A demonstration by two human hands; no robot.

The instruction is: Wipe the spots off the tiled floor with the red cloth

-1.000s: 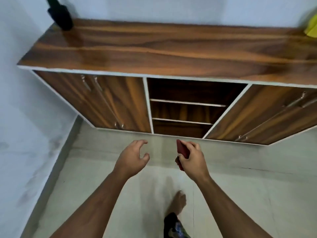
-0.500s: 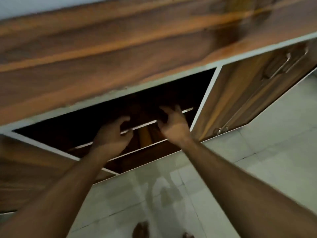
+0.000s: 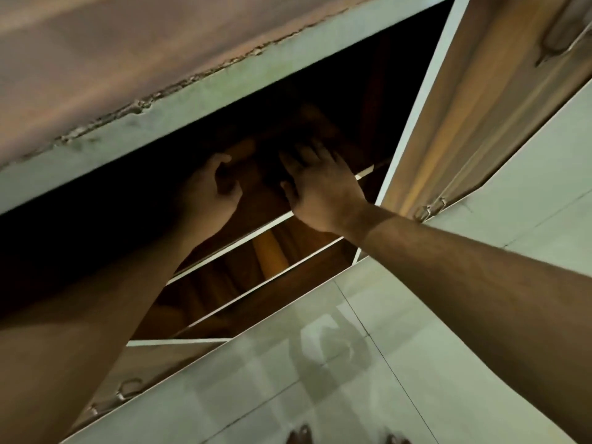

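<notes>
Both my hands reach into the dark open middle bay of a wooden cabinet (image 3: 224, 81). My right hand (image 3: 320, 190) lies palm down over the upper shelf (image 3: 256, 232) with its fingers spread. My left hand (image 3: 208, 193) hovers beside it with the fingers loosely curled and nothing visible in them. The red cloth does not show; the space under and between the hands is too dark to read. The pale tiled floor (image 3: 448, 315) lies below, glossy, with thin grout lines.
A closed cabinet door (image 3: 480, 107) with a metal handle (image 3: 429, 209) stands to the right, another door (image 3: 144, 370) at the lower left. A second shelf sits under the first. My bare toes (image 3: 299, 435) show at the bottom edge.
I have bent down close to the cabinet and both hands have gone into the middle bay. The red cloth that my right hand held a second ago is no longer visible.
</notes>
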